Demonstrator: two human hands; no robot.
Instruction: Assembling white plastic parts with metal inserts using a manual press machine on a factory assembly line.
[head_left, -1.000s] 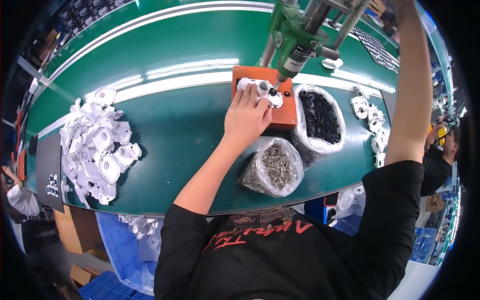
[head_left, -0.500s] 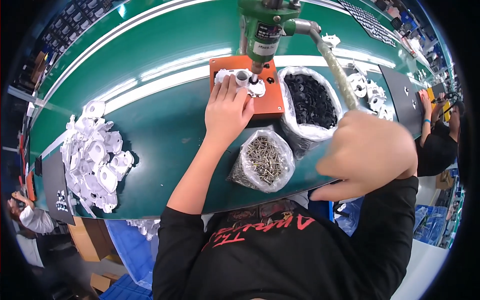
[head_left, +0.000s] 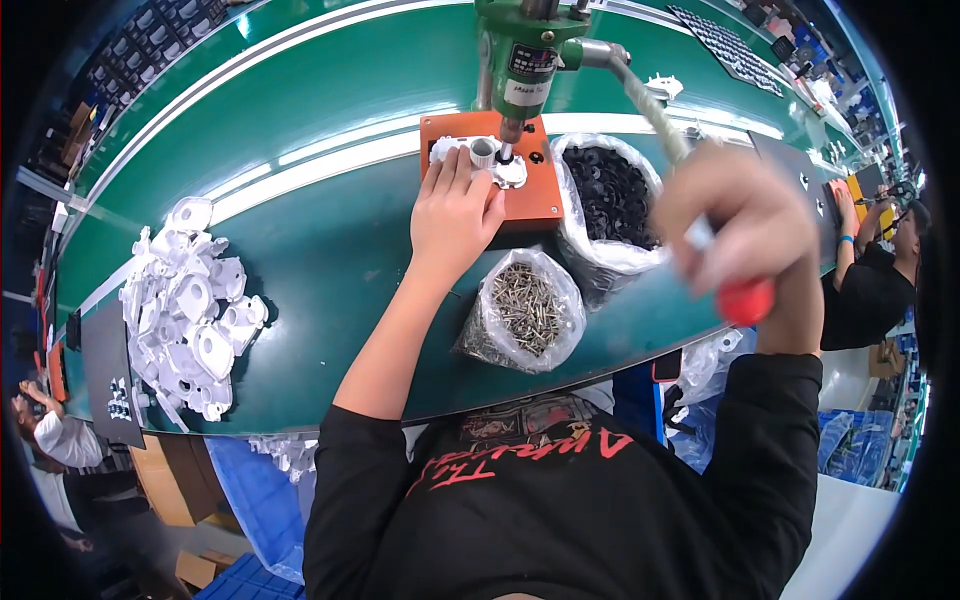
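Observation:
My left hand [head_left: 452, 222] lies with outstretched fingers on a white plastic part [head_left: 512, 174] with a round grey collar. The part rests on the orange base [head_left: 535, 205] of a green hand press [head_left: 525, 70], right under its ram. At the right, my right hand [head_left: 745, 215], smeared by motion, is closed around the press lever [head_left: 650, 110]. The lever's red knob [head_left: 745, 300] shows below the fist. Near my left forearm stands a clear bag of metal pins or screws [head_left: 527, 310]. Beside the base is a bag of small black parts [head_left: 605, 195].
A heap of white plastic parts [head_left: 195, 310] covers the left of the green table [head_left: 330, 270]. Dark mats lie at both sides, and a tray of small parts [head_left: 725, 45] is at the far right. Another person [head_left: 870, 280] works at the right edge.
My right hand has moved farther from my body along with the lever, and the red knob has come into sight. My left hand stays on the white part.

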